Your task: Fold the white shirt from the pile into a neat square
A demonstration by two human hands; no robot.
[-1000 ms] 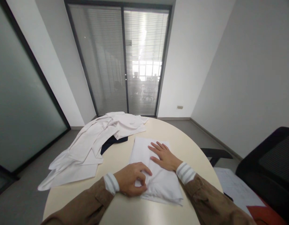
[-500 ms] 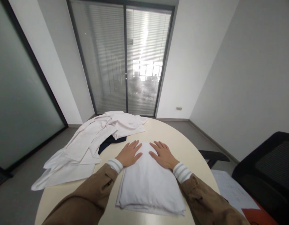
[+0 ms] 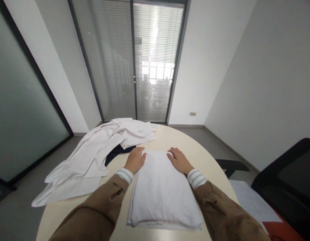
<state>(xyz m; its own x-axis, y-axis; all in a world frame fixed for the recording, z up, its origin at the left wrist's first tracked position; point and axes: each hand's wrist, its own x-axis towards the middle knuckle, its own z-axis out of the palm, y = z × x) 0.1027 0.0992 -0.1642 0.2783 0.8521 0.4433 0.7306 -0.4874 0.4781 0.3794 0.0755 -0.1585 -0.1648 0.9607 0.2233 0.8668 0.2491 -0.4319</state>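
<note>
A folded white cloth [image 3: 163, 190], several layers thick, lies on the round cream table [image 3: 195, 144] in front of me. At its far left corner rests my left hand [image 3: 135, 160], with bent fingers at the edge and the thumb apart on the cloth. My right hand [image 3: 180, 160] lies over the far right corner, its fingers slightly curved and its thumb apart. Both hands look open, touching the cloth without lifting it. The undersides of my fingers are hidden.
A loose heap of white clothing [image 3: 94, 157] spreads over the table's left side and hangs past its edge. Dark navy fabric [image 3: 117, 154] shows beneath it. At right stand a black chair [image 3: 288, 180] and white paper [image 3: 252, 199] beside something red [image 3: 280, 231].
My hands have slid apart, from flat on the cloth's far part out to its two far corners. Their fingers are more bent now. The view has shifted slightly.
</note>
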